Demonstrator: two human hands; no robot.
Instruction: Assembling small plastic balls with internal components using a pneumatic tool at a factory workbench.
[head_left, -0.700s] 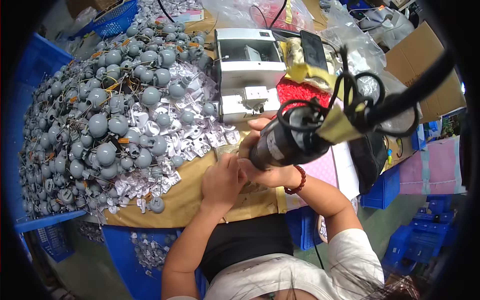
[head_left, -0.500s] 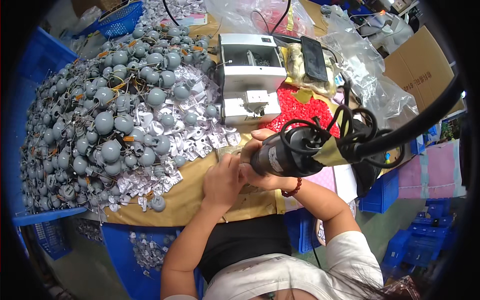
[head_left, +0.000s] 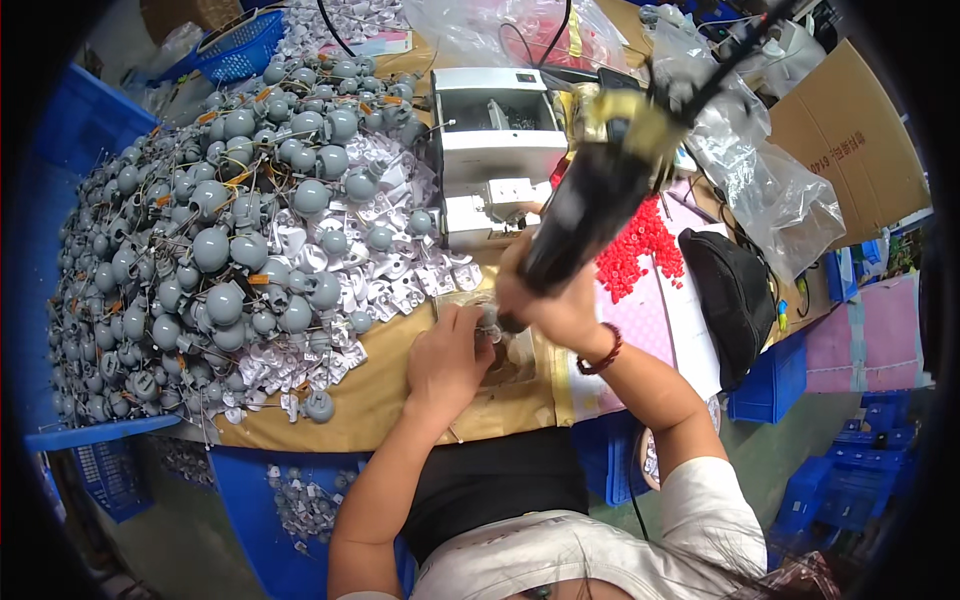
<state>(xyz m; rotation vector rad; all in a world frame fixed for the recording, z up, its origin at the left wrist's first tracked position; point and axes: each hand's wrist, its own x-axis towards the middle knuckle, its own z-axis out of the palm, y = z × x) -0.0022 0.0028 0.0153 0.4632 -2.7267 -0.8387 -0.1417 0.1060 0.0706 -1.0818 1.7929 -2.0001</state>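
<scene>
My right hand (head_left: 560, 305), with a red bead bracelet at its wrist, is wrapped round a black electric screwdriver (head_left: 590, 205). The tool is tilted and blurred by motion; its lower end comes down beside my left fingers. My left hand (head_left: 447, 362) is closed on a small grey ball-shaped part (head_left: 489, 316) at the front of the table, mostly covered by the fingers. Just beyond my hands stands a white and grey screw feeder (head_left: 505, 150) with small dark screws in its tray. To the left lies a big heap of grey ball-shaped parts with wires (head_left: 210, 250).
White plastic pieces (head_left: 375, 265) lie between heap and feeder. Red plastic rings (head_left: 635, 250) are spread right of the feeder, near a black pouch (head_left: 728, 300). A clear bag (head_left: 765, 190) and cardboard box (head_left: 850, 145) are farther right. A blue bin (head_left: 260, 520) stands under the table edge.
My right hand has shifted a little right, and the screwdriver has swung to a steeper tilt, its top going away and up. My left hand stays almost in place.
</scene>
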